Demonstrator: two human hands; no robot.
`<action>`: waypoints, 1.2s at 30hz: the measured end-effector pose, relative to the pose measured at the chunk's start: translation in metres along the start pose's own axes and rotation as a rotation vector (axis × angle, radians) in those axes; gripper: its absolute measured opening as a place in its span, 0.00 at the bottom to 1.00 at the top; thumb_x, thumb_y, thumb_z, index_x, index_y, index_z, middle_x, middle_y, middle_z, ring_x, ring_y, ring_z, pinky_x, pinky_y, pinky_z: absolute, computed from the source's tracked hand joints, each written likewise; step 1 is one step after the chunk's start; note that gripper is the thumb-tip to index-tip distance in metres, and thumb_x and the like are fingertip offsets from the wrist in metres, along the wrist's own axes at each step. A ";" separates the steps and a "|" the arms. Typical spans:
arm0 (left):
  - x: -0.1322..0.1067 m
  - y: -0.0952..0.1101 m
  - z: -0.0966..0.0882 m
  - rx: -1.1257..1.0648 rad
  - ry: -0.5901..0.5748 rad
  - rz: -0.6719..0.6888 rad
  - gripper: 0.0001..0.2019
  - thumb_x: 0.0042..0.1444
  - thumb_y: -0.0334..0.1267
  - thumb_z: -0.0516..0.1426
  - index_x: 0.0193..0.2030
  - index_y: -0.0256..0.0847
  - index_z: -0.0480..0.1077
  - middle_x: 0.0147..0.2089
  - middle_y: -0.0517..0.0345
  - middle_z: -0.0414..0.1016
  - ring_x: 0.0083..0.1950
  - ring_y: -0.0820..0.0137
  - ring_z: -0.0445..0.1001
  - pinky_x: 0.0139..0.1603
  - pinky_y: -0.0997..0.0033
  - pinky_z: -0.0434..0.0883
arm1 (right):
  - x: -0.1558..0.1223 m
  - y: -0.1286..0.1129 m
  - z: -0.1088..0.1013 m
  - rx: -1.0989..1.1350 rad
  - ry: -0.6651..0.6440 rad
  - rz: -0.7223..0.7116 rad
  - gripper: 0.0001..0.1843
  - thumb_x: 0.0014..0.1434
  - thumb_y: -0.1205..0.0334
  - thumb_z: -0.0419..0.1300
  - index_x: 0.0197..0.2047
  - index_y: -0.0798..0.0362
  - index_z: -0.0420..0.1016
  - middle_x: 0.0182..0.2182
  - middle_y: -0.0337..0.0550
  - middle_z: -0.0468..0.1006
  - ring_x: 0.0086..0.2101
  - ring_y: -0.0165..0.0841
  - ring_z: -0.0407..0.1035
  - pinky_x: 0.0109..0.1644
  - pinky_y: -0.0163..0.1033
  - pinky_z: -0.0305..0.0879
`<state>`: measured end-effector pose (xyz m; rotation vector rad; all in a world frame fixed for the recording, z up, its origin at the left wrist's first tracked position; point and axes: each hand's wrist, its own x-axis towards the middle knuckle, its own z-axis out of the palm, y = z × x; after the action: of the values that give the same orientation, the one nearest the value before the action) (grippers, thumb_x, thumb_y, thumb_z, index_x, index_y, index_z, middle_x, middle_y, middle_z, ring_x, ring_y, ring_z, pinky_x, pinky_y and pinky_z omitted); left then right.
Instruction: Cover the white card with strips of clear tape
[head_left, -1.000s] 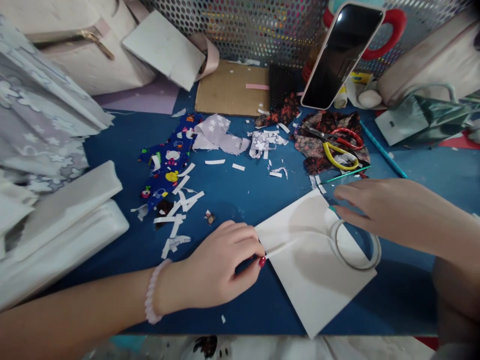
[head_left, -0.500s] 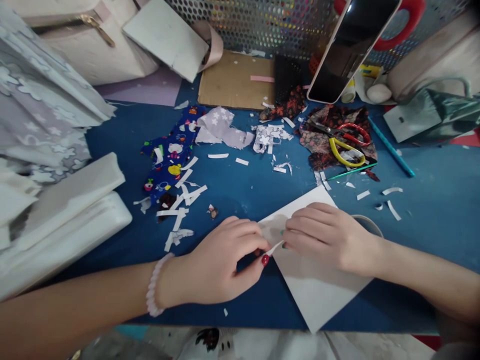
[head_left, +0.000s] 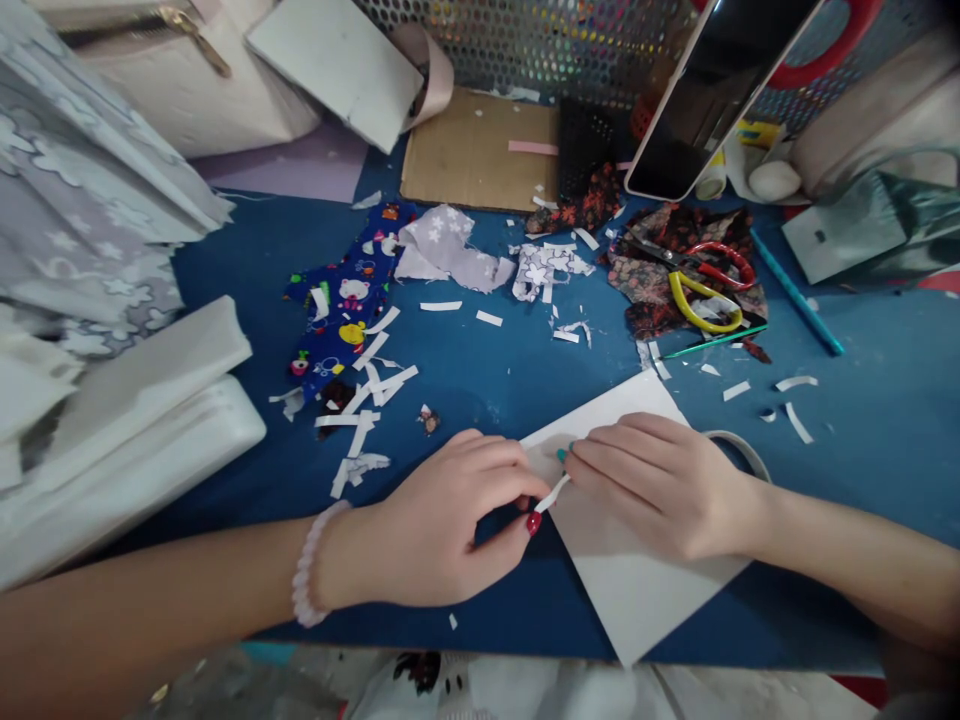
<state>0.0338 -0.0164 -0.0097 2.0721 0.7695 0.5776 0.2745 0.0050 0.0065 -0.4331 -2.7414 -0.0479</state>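
Between thumb and forefinger, my left hand (head_left: pixel 457 520) pinches one end of a thin white strip (head_left: pixel 555 493). The strip's other end runs under the curled fingers of my right hand (head_left: pixel 667 480), which rests over a white square card (head_left: pixel 626 590). The card lies tilted on the blue table, one corner toward its front edge. Behind my right wrist shows the rim of a pale ring-shaped object (head_left: pixel 742 450), mostly hidden. My right thumb is out of sight.
White paper strips (head_left: pixel 371 385) and fabric scraps (head_left: pixel 450 250) lie scattered ahead. Scissors (head_left: pixel 701 285) rest on dark floral cloth, near a blue stick (head_left: pixel 799 295). A phone (head_left: pixel 712 100) leans at the back beside brown cardboard (head_left: pixel 457 150). White folded material (head_left: pixel 165 440) lies left.
The strip between my hands shows slightly wider and longer. My right hand has turned a little, its fingers lying flatter over the card. The view has shifted slightly.
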 end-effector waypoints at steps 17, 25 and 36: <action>-0.001 -0.004 -0.001 0.067 0.102 -0.108 0.10 0.62 0.29 0.53 0.44 0.36 0.75 0.34 0.59 0.74 0.32 0.75 0.72 0.30 0.77 0.65 | -0.003 0.010 -0.008 -0.066 0.048 0.023 0.10 0.64 0.76 0.52 0.45 0.64 0.73 0.31 0.49 0.80 0.32 0.35 0.73 0.35 0.42 0.72; -0.011 -0.005 0.002 0.502 0.044 0.222 0.13 0.67 0.31 0.49 0.47 0.31 0.74 0.34 0.55 0.77 0.31 0.67 0.75 0.27 0.66 0.65 | -0.001 0.024 0.003 0.155 -0.034 0.082 0.09 0.66 0.73 0.53 0.48 0.60 0.71 0.31 0.46 0.79 0.33 0.34 0.72 0.35 0.42 0.71; -0.018 -0.011 0.005 0.719 -0.056 0.309 0.15 0.63 0.26 0.53 0.55 0.27 0.69 0.30 0.59 0.70 0.26 0.69 0.67 0.22 0.65 0.58 | 0.008 0.040 0.007 0.407 -0.178 0.083 0.11 0.69 0.71 0.50 0.47 0.62 0.73 0.33 0.49 0.77 0.34 0.32 0.66 0.36 0.39 0.66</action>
<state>0.0206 -0.0266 -0.0239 2.8922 0.6869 0.4373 0.2772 0.0466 0.0017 -0.4499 -2.7992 0.5851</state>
